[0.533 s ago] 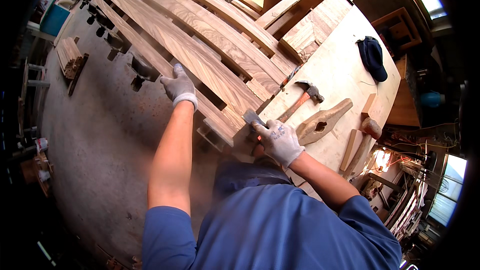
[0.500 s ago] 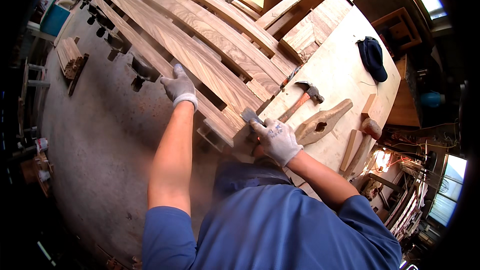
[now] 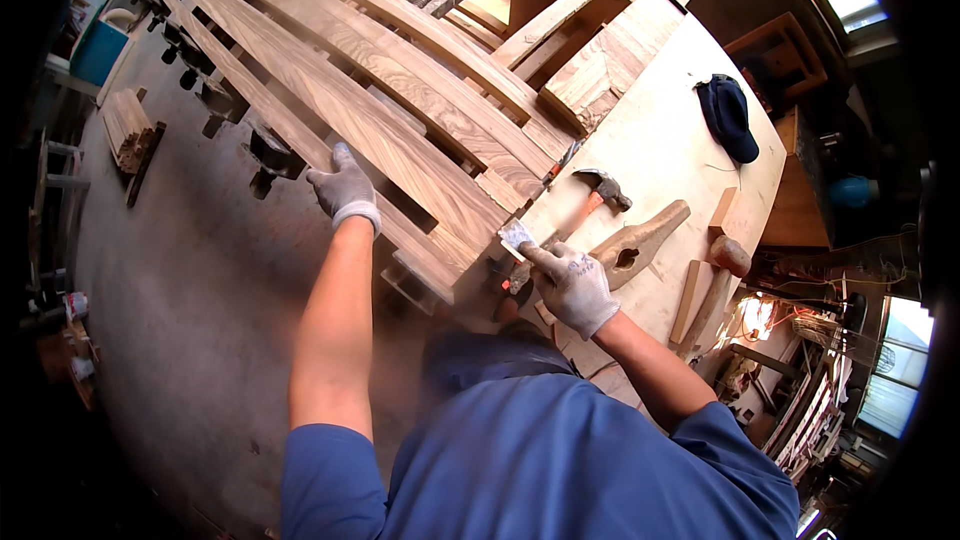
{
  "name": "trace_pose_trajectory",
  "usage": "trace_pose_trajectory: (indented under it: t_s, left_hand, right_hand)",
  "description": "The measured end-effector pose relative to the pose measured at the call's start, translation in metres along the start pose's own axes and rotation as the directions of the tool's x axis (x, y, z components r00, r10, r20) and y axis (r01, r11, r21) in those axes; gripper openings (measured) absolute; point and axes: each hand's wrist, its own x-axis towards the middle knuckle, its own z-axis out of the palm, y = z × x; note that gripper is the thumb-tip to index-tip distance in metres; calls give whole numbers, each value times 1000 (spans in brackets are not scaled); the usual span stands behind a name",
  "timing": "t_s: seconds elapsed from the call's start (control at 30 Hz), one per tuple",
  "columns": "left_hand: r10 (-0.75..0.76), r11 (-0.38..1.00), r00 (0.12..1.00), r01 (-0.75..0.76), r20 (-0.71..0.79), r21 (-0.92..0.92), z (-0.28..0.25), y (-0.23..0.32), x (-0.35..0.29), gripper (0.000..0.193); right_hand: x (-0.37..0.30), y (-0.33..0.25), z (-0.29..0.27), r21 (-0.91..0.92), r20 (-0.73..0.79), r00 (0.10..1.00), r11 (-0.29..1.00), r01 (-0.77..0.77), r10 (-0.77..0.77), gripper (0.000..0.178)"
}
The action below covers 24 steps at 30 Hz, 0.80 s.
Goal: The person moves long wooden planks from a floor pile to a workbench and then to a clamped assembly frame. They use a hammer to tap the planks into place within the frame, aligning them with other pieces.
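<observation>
My gloved left hand (image 3: 343,190) is closed over the narrow wooden strip (image 3: 250,90) on the near side of a row of long boards, its thumb on the outer side. In my gloved right hand (image 3: 578,290) is a small flat piece like a scraper blade (image 3: 515,237); its exact kind cannot be made out. It is held just off the near end of the wide grained board (image 3: 400,175), over the edge of the light worktop (image 3: 655,155). A claw hammer (image 3: 605,190) with an orange-red handle lies beyond this hand, beside a shaped wooden block (image 3: 640,240) with a hole.
A mallet (image 3: 730,256), wood offcuts (image 3: 688,298) and a dark cap (image 3: 730,118) lie on the worktop's right side. Black clamps (image 3: 270,150) stick out along the boards' left side. Bundled wood strips (image 3: 126,128) stand at the left on the concrete floor (image 3: 220,290).
My right hand has lifted the flat piece off the board's end and drawn it right, tilting its pale face up. My left hand keeps its hold; the whole view has shifted slightly.
</observation>
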Motion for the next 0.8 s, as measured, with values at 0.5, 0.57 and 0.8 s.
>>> trace_pose_trajectory:
  t_s: [0.5, 0.57, 0.8]
  left_hand:
    - [-9, 1000, 1000, 9, 10, -11, -1, 4, -3, 78]
    - [-5, 1000, 1000, 5, 3, 0, 0, 2, -1, 78]
    - [6, 1000, 999, -6, -35, 4, 3, -1, 0, 76]
  right_hand:
    - [3, 8, 14, 11, -43, 999, 1000, 9, -8, 38]
    - [5, 7, 12, 6, -28, 1000, 1000, -7, 8, 39]
    - [20, 17, 14, -16, -8, 997, 997, 71, -72, 43]
